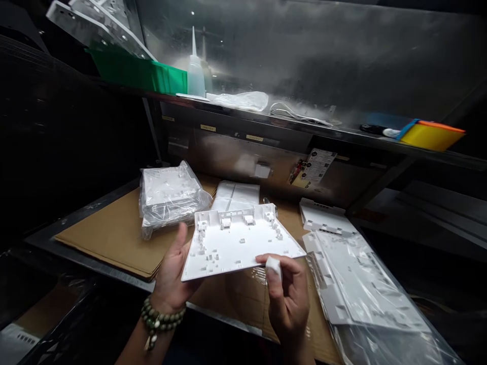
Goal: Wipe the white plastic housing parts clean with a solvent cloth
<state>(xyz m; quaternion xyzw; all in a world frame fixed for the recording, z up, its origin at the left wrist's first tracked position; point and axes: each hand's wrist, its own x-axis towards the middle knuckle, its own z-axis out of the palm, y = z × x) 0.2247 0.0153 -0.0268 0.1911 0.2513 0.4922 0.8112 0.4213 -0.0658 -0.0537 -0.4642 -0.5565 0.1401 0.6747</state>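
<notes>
A white moulded plastic housing panel (243, 243) is held tilted in front of me, its ribbed inner side facing up. Its left edge rests in my left hand (173, 274), the thumb standing up beside the edge and the other fingers hidden underneath. My right hand (289, 294) is at the panel's front right edge, with the index fingertip touching it. Pinched between that hand's thumb and fingers is a small white wad (274, 264), perhaps cloth; its exact kind is unclear.
Bagged white panels (169, 190) lie at left on cardboard (110, 233); more white panels (357, 274) lie in clear plastic at right. A shelf above carries a green bin (140, 73), a nozzle bottle (196, 76) and a yellow box (431, 136).
</notes>
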